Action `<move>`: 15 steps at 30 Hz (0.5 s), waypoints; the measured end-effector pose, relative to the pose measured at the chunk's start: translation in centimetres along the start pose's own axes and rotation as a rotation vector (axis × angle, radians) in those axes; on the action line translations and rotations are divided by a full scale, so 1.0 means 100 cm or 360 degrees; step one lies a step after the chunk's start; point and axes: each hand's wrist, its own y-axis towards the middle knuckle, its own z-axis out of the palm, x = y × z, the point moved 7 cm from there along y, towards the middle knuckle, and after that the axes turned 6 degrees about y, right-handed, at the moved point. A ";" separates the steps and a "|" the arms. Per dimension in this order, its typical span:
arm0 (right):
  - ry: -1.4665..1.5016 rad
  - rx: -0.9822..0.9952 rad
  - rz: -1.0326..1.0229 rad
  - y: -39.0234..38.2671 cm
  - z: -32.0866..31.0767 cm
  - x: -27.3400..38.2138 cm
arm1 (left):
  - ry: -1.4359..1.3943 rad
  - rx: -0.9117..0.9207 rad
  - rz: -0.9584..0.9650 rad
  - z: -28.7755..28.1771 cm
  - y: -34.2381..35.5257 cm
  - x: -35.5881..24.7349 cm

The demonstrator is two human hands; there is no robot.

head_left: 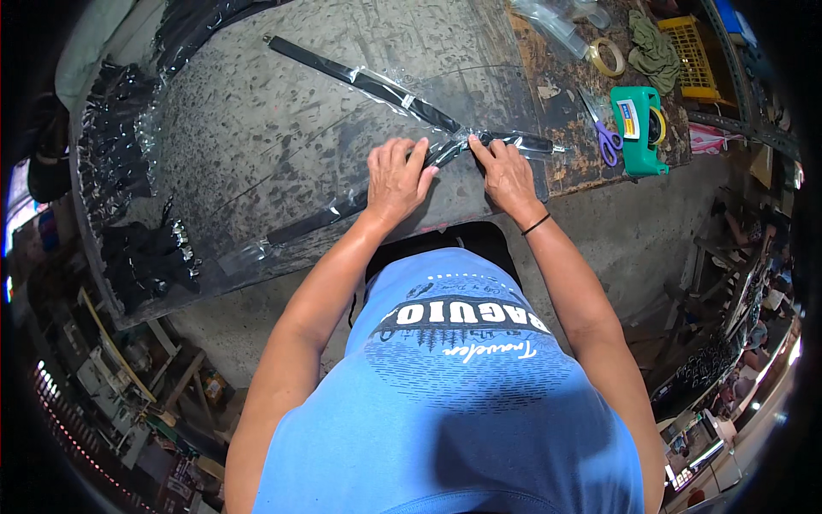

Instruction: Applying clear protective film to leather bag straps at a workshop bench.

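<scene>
A long black strap in a clear plastic sleeve lies across the grey worktable. My left hand presses flat on the sleeve near its middle. My right hand pinches the sleeve's right end, fingers closed on the plastic beside the black strap tip. A second sleeved black strap lies diagonally farther back on the table.
Piles of black straps sit at the table's left and lower left. At the right are a green tape dispenser, purple-handled scissors, a tape roll, a green cloth and a yellow basket.
</scene>
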 end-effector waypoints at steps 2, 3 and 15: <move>-0.0010 -0.0017 -0.0020 -0.001 -0.001 0.002 | -0.0087 0.0058 0.0103 0.004 0.000 -0.008; -0.0035 0.0009 0.0006 -0.001 0.000 0.002 | -0.0165 0.0152 0.0211 0.010 0.001 -0.016; -0.0091 -0.0022 0.0034 -0.004 0.002 0.008 | 0.0081 0.0073 0.0157 0.033 0.025 -0.013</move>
